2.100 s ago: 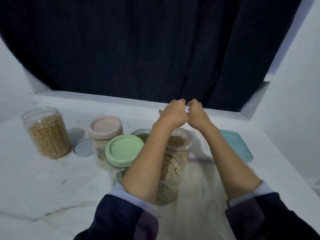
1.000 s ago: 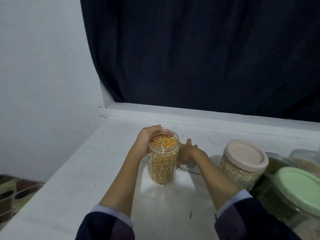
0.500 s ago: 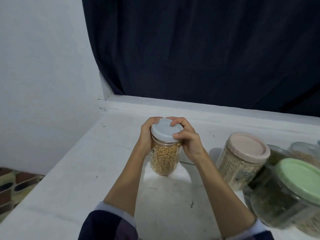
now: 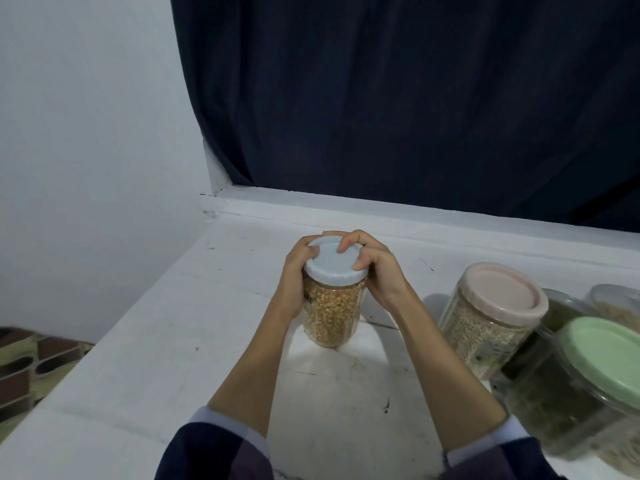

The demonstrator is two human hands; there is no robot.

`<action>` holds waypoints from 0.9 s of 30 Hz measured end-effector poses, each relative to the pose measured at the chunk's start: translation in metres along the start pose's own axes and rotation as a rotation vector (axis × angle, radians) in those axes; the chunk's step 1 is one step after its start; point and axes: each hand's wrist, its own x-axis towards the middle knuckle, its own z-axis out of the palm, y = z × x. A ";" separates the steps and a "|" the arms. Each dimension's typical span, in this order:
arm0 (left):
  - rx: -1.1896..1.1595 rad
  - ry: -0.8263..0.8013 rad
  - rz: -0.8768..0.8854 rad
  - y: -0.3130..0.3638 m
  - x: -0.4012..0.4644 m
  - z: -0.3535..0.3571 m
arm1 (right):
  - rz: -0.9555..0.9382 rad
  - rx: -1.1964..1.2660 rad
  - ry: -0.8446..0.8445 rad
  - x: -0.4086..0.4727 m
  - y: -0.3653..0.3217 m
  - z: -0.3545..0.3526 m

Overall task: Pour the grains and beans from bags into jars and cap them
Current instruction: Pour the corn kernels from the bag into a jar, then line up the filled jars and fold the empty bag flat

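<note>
A clear jar (image 4: 331, 315) full of yellow corn kernels is held a little above the white counter (image 4: 166, 362), tilted towards me. A pale blue lid (image 4: 335, 260) sits on its mouth. My left hand (image 4: 294, 275) grips the jar's upper side, its thumb on the lid's edge. My right hand (image 4: 375, 268) grips the lid, fingers curled over its top and rim.
To the right stand a pink-lidded jar (image 4: 491, 313) of pale grains, a green-lidded jar (image 4: 571, 393) of dark green beans, and an uncapped jar (image 4: 616, 303) at the frame edge. A dark curtain (image 4: 415, 91) hangs behind the sill. The counter's left edge drops to a tiled floor (image 4: 24, 365).
I turned from the jars on the right to the corn jar, gripped it with my left hand, and my right hand brought the blue lid onto its mouth. Both hands now grip tighter.
</note>
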 end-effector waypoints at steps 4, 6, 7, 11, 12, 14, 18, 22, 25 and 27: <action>-0.080 0.183 -0.041 -0.006 0.003 0.008 | -0.039 0.088 0.088 -0.009 0.003 -0.001; -0.039 0.234 -0.025 -0.007 0.005 0.008 | -0.094 0.128 0.313 -0.014 0.006 -0.002; -0.019 0.251 -0.017 -0.006 0.005 0.008 | -0.141 0.104 0.441 -0.015 0.007 -0.003; 0.015 0.244 -0.019 -0.003 0.003 0.009 | -0.321 -0.286 0.366 -0.017 -0.023 -0.011; 0.016 0.220 -0.033 -0.001 0.003 0.010 | -0.286 -0.476 0.156 -0.015 -0.036 -0.011; 0.000 0.175 -0.077 0.003 -0.001 0.011 | -0.096 -0.938 -0.276 -0.007 -0.056 -0.006; -0.055 0.200 -0.099 0.001 -0.006 0.016 | -0.007 -1.217 -0.494 0.008 -0.052 0.014; -0.090 0.304 -0.090 -0.010 -0.002 0.015 | -0.170 -1.130 -0.169 -0.001 -0.027 0.015; -0.014 0.368 0.002 -0.017 -0.001 0.014 | -0.224 -1.164 0.001 -0.009 -0.017 0.023; 0.000 0.383 0.016 -0.020 -0.001 0.014 | -0.228 -1.211 0.064 -0.011 -0.014 0.029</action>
